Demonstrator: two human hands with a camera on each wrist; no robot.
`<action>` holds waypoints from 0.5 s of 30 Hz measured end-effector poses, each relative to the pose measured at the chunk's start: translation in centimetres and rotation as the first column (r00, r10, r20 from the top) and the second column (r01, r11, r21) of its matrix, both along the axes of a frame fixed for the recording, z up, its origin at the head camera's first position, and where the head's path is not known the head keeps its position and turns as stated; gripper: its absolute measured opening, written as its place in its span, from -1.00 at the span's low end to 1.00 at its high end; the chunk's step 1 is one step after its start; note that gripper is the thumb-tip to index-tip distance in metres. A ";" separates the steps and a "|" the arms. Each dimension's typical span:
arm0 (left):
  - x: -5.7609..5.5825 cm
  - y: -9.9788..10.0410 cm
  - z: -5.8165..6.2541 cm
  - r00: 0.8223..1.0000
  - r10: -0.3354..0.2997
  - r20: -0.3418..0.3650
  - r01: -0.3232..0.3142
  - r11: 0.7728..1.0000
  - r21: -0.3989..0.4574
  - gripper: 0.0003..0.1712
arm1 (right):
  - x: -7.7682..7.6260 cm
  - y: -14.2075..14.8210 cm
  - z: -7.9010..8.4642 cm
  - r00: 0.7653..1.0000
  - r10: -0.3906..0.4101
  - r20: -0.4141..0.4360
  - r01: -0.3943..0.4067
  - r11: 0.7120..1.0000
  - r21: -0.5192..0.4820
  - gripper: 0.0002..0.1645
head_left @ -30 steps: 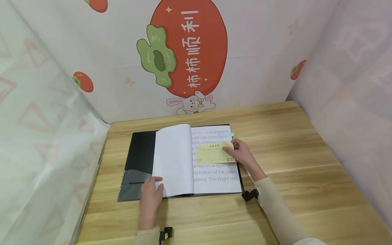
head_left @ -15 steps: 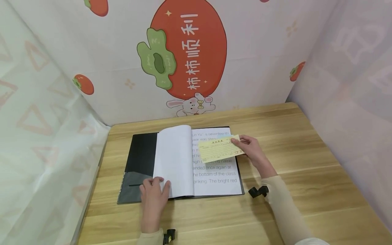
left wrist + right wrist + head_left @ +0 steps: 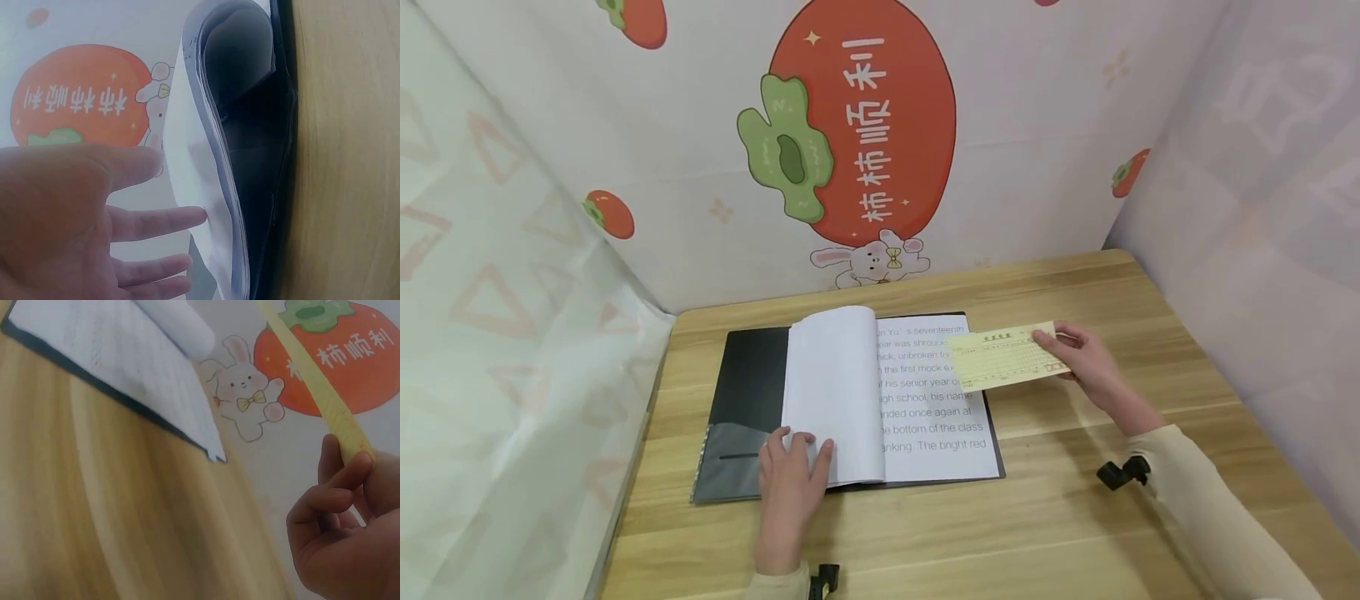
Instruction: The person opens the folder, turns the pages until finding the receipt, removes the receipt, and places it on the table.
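A black folder [image 3: 751, 371] lies spread on the table, with a stack of white pages [image 3: 837, 383] bowed over to its left and a printed page [image 3: 928, 429] showing on the right. My left hand [image 3: 793, 479] rests with straight, parted fingers at the lower left corner of the bowed pages; the left wrist view shows the fingertips right at the paper [image 3: 209, 156]. Between thumb and fingers, my right hand [image 3: 1093, 367] pinches one end of a yellow receipt slip [image 3: 1000, 358]. The slip's left end overlaps the printed page's right edge; in the right wrist view it rises above the tabletop.
The wooden table [image 3: 1075, 517] reaches beyond the folder on every side. A white cloth backdrop [image 3: 1022, 192] with a persimmon print stands behind it, and cloth walls [image 3: 1247, 250] flank both sides.
My right hand has drawn the yellow slip from over the printed page toward the right and lifted it. The left hand has shifted slightly rightward, its fingers spreading more.
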State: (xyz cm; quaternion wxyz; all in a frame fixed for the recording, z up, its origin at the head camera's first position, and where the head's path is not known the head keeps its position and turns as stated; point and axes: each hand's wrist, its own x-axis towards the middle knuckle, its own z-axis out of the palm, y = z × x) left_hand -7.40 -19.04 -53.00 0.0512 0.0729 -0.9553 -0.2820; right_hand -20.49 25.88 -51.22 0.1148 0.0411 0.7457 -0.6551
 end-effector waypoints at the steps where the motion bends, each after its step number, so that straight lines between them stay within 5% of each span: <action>1: 0.0 0.0 0.0 1.000 -0.002 -0.003 0.002 1.000 -0.002 -0.60 | 0.2 0.5 -0.2 1.000 0.006 0.017 -0.007 0.999 0.039 -0.18; 5: 0.1 -0.1 0.1 1.000 -0.003 -0.009 0.003 1.000 -0.005 -0.60 | 0.9 1.8 -1.3 0.998 0.033 0.046 -0.040 0.986 0.165 0.08; 15: 0.4 0.0 0.0 1.000 -0.010 0.013 0.010 1.000 -0.001 -0.59 | 1.2 3.7 -3.8 0.997 0.077 -0.010 -0.070 0.944 0.321 -0.24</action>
